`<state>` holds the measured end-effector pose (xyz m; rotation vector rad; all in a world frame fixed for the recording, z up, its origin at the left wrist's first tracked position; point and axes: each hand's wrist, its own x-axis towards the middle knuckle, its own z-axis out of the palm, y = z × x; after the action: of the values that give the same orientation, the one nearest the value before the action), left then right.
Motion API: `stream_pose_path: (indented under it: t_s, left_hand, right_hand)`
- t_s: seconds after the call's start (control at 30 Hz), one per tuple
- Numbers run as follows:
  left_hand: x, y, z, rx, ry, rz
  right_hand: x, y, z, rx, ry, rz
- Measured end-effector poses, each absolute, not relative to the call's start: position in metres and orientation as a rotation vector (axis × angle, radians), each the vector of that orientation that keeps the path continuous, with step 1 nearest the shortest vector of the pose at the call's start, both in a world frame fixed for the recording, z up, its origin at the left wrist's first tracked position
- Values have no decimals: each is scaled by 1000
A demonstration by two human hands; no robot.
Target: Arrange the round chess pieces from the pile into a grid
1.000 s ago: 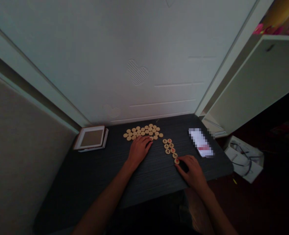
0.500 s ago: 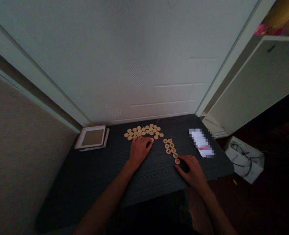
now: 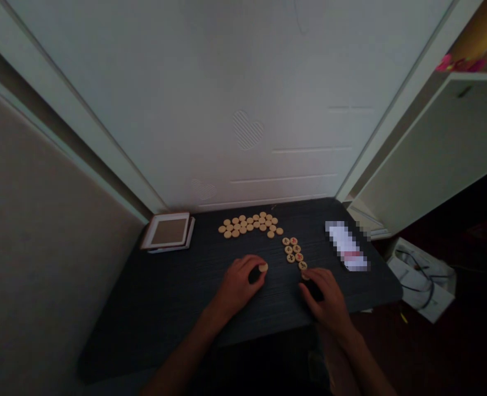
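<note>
On the dark table my left hand is curled, pinching one round wooden game disc at its fingertips. Behind it lies a cluster of several blank-faced wooden discs. To the right runs a short double column of discs with red and dark marks. My right hand rests at the near end of that column, its fingers bent over the last disc; whether it grips the disc is unclear.
A flat framed box lies at the table's back left. A blurred white card or phone lies at the right. A white wall panel stands behind the table, a white cabinet to the right, and a white bag on the floor.
My left hand drew back from the blank disc cluster toward me, carrying one disc. The right hand stayed by the column's end. The camera view shifted slightly.
</note>
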<state>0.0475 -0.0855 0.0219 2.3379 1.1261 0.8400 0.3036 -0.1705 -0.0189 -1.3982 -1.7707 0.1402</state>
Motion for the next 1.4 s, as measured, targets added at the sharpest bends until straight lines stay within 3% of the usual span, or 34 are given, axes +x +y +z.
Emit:
stream_pose_path:
  t_s: [0.47,1.4]
  left_hand:
    - [41,-92,16,1775,1090,801]
    - [47,-100,3,1431,980,788]
  right_hand:
    - [220,-147,-13,-1189,-1780,456]
    - [223,-146,-30,-1282,-1821,375]
